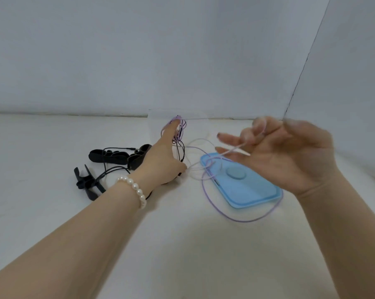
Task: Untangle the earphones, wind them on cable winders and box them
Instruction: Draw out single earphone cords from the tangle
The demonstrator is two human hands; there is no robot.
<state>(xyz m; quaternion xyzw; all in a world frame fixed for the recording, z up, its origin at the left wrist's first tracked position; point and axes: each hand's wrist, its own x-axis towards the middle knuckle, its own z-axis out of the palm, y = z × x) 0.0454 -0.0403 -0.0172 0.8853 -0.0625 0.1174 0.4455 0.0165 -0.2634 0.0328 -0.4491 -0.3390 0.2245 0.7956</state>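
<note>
Right hand [285, 156] fingers [231, 140] hooking purple cable [206, 190]

Tangled purple earphones [206, 167] looped from the left hand's [160, 160] fingertips across a flat blue box [251, 188] beneath the right hand [290, 156], black cable winders [117, 157] lying left of them.
</note>
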